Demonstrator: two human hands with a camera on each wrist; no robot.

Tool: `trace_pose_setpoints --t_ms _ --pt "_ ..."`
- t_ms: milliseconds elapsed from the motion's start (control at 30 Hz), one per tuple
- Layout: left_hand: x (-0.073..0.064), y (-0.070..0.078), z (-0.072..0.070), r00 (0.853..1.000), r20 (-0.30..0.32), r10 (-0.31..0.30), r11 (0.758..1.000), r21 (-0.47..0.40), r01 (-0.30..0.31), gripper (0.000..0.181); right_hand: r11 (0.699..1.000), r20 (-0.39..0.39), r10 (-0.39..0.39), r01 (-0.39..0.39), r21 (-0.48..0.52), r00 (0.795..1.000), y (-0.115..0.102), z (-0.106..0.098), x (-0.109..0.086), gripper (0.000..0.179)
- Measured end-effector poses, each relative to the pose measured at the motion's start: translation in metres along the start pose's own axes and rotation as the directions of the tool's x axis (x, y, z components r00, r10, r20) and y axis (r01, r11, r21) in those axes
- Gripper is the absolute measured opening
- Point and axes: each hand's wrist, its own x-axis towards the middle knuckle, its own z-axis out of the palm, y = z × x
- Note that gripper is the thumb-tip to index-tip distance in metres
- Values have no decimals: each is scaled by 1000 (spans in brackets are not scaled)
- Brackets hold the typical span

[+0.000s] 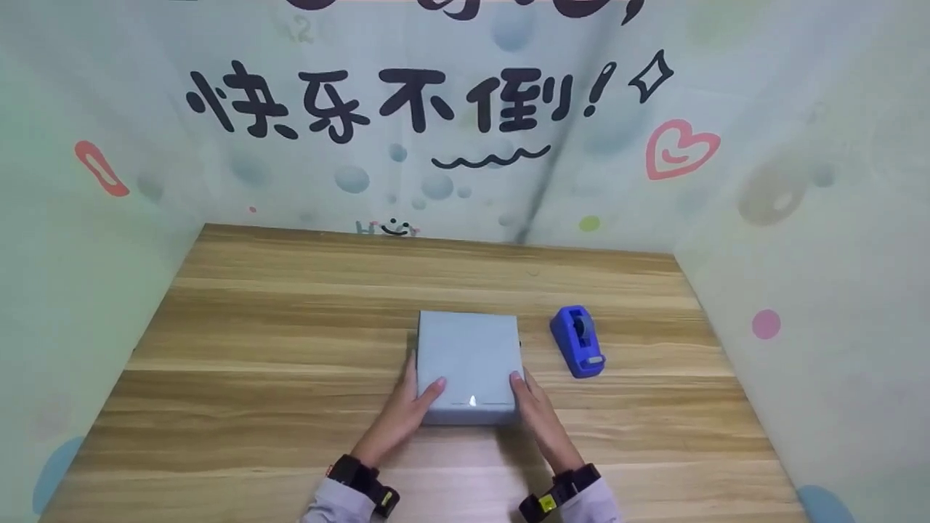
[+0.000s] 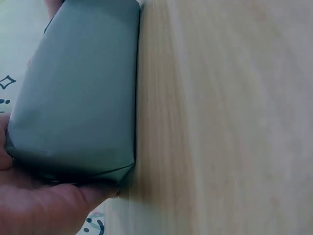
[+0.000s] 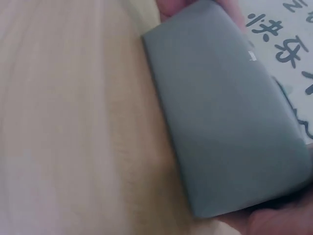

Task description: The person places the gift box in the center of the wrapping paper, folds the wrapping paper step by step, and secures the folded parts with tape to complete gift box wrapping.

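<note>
A box wrapped in plain grey-blue paper [image 1: 468, 356] is at the middle of the wooden table, with a small bright spot near its front edge. My left hand [image 1: 396, 414] grips its left side, thumb over the top face near the front corner. On the opposite side my right hand [image 1: 543, 418] holds it likewise, its thumb at the top edge. In the left wrist view, folded paper shows at the corner of the wrapped box [image 2: 78, 98] beside the left hand [image 2: 44, 208]. The right wrist view shows its smooth front face [image 3: 225, 117]; the fingers underneath are partly hidden.
To the right of the box stands a blue tape dispenser [image 1: 577, 343] with a roll in it. The wooden table [image 1: 276, 327] is bounded by a printed cloth backdrop [image 1: 305, 189] at the back and both sides. Each wrist wears a black strapped camera.
</note>
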Motion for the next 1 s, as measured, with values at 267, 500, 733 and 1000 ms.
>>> trace_pose_setpoints --t_ms 267,500,733,1000 --pt "11 -2 -8 999 14 -39 999 -11 39 84 999 1 -18 18 48 1000 2 7 12 68" --pt "23 -2 -12 995 6 -97 994 -41 97 85 998 -18 -16 17 64 1000 -2 11 26 64" --pt "38 -1 -20 996 9 -88 996 -24 88 85 997 -32 -20 22 74 999 -5 15 43 62" --pt "53 -2 -34 996 18 -82 996 -15 83 82 999 -34 -34 34 -2 999 -12 21 63 64"
